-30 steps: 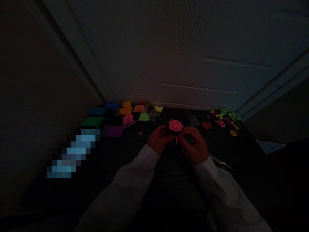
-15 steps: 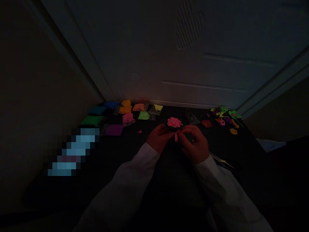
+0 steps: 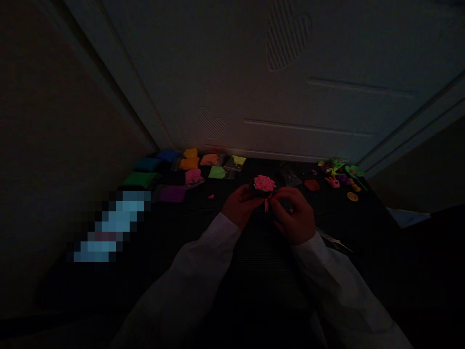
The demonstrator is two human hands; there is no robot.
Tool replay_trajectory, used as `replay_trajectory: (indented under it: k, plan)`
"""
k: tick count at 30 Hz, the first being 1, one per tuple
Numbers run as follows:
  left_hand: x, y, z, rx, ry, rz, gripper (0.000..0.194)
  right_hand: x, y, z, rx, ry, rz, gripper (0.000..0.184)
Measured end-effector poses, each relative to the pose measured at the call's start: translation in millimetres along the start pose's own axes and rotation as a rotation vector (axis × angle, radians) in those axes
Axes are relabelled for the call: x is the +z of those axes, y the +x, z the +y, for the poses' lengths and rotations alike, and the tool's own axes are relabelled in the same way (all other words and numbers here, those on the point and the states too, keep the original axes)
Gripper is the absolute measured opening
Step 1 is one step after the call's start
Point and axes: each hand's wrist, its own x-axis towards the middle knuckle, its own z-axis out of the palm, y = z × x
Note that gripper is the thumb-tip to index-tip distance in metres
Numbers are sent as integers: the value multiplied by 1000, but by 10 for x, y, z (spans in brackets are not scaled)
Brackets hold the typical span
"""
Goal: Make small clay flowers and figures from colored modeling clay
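Note:
A pink clay flower bouquet [image 3: 264,183] is held up over the middle of the dark table, with a dark wrap under its blooms and a pink ribbon-like strip [image 3: 266,205] hanging below. My left hand [image 3: 240,206] is closed around the bouquet's left side. From the right, my right hand [image 3: 295,215] pinches at the base of the bouquet, by the top of the pink strip. Dim light hides the exact contact of the fingertips. Scissors [image 3: 334,240] lie beside my right wrist. A small pink clay scrap [image 3: 211,196] rests left of my left hand.
Bags of coloured clay, among them a green one [image 3: 141,180] and a purple one [image 3: 172,194], line the table's back left. A red clay lump [image 3: 311,185] and several small clay figures [image 3: 337,174] sit at the back right. A blurred bright panel [image 3: 121,218] is at left.
The view has shifted slightly. Both hands stay at the bouquet with nearly the same grip, and the bouquet looks tilted a little differently.

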Motion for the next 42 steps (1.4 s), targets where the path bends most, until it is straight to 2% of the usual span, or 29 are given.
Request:
replay_trajectory:
  k: [11, 33, 38, 42]
  plan:
    - [0, 3, -28, 23, 17, 3, 31, 9, 2, 37, -47, -25, 14, 2]
    - [-3, 6, -26, 16, 24, -11, 31, 9, -2, 13, -41, -31, 19, 3]
    - [11, -23, 40, -101, -105, -55, 21, -11, -29, 22, 14, 58, 3, 8]
    - [3, -45, 83, -177, -162, -80, 20, -27, -53, 36, 72, 135, 17, 10]
